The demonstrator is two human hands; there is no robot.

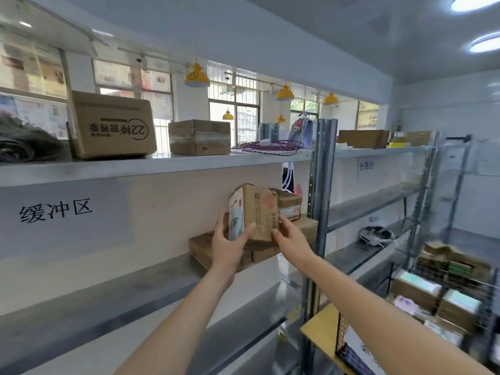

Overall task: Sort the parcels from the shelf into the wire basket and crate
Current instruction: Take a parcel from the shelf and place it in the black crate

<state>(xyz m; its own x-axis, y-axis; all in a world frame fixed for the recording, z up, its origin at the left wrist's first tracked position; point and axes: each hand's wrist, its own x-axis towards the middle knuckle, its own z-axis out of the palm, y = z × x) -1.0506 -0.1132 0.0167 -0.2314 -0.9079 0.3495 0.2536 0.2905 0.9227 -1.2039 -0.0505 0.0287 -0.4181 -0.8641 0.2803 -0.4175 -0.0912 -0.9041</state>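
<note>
Both hands are up on a small cardboard parcel [259, 212] that sits tilted on top of the stack of flat boxes [205, 247] on the middle shelf [108, 288]. The left hand [228, 247] wraps around the parcel's left, label-covered side, fingers curled against its front face and thumb up along the left edge, so it has a real grip. The right hand [290, 238] presses against the parcel's lower right corner with fingers mostly straight, more bracing than grabbing.

Just behind and right of the parcel is another taped box [290, 205], resting on the same stack. Above the parcel, the top shelf [162, 165] carries a big printed carton [112, 124], a taped box [200, 136] and a coil of purple cable [270, 147]. Well to the lower right of the parcel there's a wire basket [446, 280] already loaded with packages, a bit blurry though.
</note>
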